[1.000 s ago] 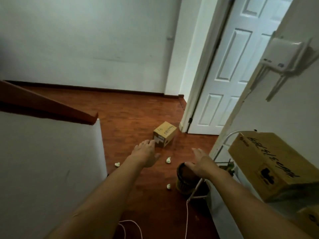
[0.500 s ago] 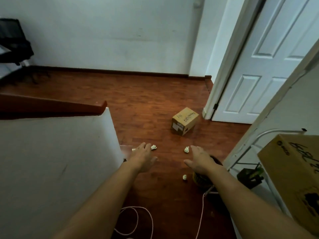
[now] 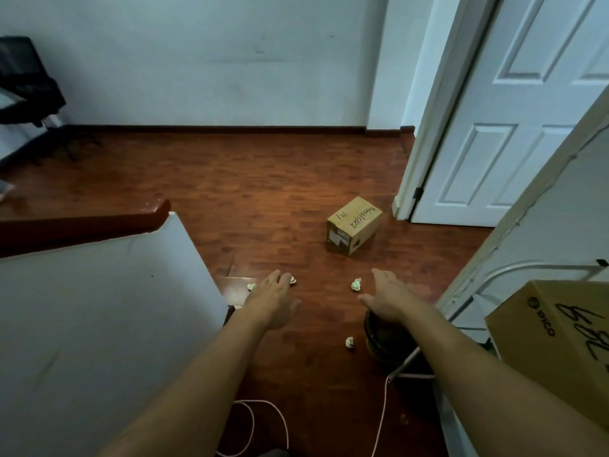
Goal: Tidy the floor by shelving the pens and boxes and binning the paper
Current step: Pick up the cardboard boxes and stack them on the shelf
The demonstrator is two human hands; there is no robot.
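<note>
A small cardboard box [image 3: 354, 225] with handwriting lies on the wooden floor near the door. Several crumpled paper balls lie around: one [image 3: 356, 284] between my hands, one [image 3: 349, 342] beside the dark bin [image 3: 379, 341], one [image 3: 251, 286] left of my left hand, one [image 3: 293, 279] at its fingertips. My left hand [image 3: 272, 300] and my right hand [image 3: 385, 296] are stretched forward above the floor, fingers relaxed, holding nothing. My right hand hovers over the bin's rim.
A white half wall [image 3: 99, 324] with a wooden rail [image 3: 82, 222] fills the left. A white door [image 3: 514, 120] stands at the right. A large cardboard box [image 3: 560, 341] sits at the right edge. A pale cable [image 3: 382, 417] trails on the floor. A black chair [image 3: 26, 84] is far left.
The view has tilted up and shifted left, revealing more floor and the chair. Both hands stay outstretched and empty, now lower in the view relative to the small box.
</note>
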